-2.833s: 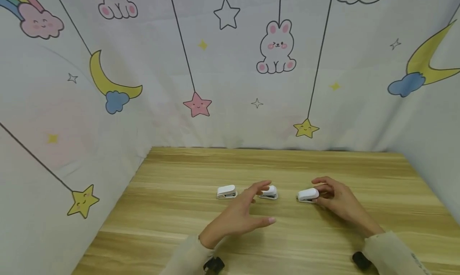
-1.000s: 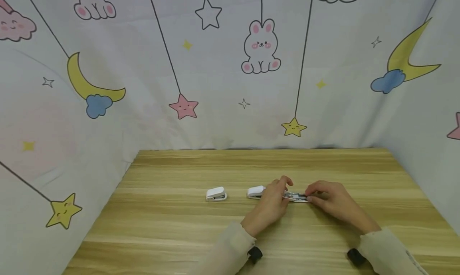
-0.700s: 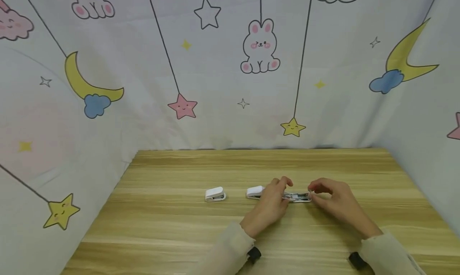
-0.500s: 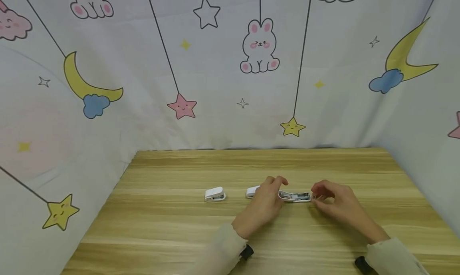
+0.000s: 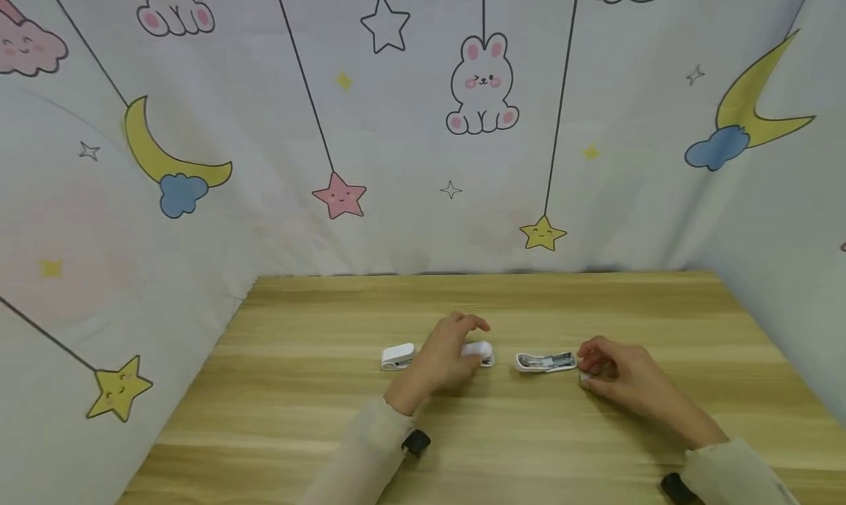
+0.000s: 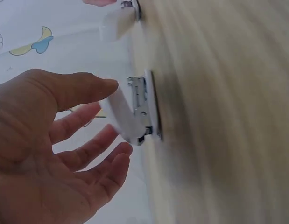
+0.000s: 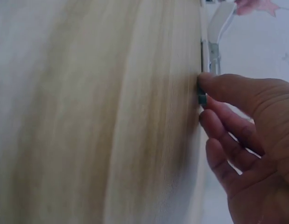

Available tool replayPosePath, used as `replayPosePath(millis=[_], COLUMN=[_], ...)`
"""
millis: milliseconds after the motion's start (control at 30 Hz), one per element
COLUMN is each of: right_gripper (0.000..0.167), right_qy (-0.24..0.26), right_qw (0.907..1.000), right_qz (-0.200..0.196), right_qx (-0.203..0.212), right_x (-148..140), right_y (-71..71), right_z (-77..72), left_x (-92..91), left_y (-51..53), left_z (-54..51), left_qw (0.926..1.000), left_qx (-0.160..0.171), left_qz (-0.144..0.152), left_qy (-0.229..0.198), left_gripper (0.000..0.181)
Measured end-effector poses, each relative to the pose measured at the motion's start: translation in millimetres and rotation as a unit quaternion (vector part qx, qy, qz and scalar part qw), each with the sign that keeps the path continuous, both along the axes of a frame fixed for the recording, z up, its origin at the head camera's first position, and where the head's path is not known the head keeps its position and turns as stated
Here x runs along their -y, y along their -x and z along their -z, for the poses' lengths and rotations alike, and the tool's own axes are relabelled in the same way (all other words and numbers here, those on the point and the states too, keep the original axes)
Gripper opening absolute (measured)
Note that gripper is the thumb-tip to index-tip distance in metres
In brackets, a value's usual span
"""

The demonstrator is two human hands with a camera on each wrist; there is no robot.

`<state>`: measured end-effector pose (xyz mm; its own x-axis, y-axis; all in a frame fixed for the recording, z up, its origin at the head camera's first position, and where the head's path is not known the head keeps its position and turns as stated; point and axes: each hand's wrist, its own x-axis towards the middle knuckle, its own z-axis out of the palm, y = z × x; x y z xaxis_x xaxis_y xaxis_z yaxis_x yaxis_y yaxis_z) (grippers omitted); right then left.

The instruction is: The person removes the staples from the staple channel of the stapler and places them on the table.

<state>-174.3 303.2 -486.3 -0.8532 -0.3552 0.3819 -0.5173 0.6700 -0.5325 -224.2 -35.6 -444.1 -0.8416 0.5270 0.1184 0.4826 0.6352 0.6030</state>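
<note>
Three white mini staplers lie in a row on the wooden table. The right one (image 5: 545, 362) is swung wide, its metal channel showing. My left hand (image 5: 441, 360) is at the middle stapler (image 5: 477, 352), partly covering it; its lid (image 6: 123, 112) is raised. In the left wrist view the thumb overlaps the lid's edge, the other fingers loosely bent; whether they touch is unclear. Just right of the swung-wide stapler, my right hand (image 5: 628, 376) pinches a small dark-green piece (image 7: 202, 98) between thumb and finger, low over the table. Its exact kind is too small to tell.
The left stapler (image 5: 397, 357) rests shut behind my left wrist. The wooden table (image 5: 502, 446) ends at a white curtain (image 5: 410, 233) printed with stars, moons and rabbits, which also rises along both sides.
My left hand has let go of the swung-wide stapler and moved left to the middle one. My right hand has drawn slightly right, off the stapler's end, pinching the small piece.
</note>
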Motion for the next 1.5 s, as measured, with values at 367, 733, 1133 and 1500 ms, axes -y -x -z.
replayPosePath(millis=[367, 733, 1133, 1500], right_gripper=[0.035, 0.05, 0.064, 0.061], right_qy=[-0.022, 0.015, 0.001, -0.015], right_qw=[0.9993, 0.9933, 0.9989, 0.9975], right_qz=[0.021, 0.02, 0.002, 0.028], right_qx=[-0.024, -0.113, 0.046, 0.063], right_x=[0.6, 54.0, 131.9, 143.3], right_y=[0.1, -1.2, 21.8, 21.8], right_z=[-1.4, -17.2, -13.6, -11.3], left_x=[1.9, 15.8, 19.3, 31.6], left_y=[0.7, -8.3, -6.9, -8.1], left_z=[13.6, 16.5, 15.5, 20.2], left_qw=[0.9989, 0.9985, 0.9982, 0.9956], left_qx=[0.009, 0.013, 0.018, 0.033], left_qz=[0.042, 0.051, 0.046, 0.05], left_qy=[0.016, -0.016, -0.035, -0.072], left_gripper=[0.028, 0.027, 0.029, 0.027])
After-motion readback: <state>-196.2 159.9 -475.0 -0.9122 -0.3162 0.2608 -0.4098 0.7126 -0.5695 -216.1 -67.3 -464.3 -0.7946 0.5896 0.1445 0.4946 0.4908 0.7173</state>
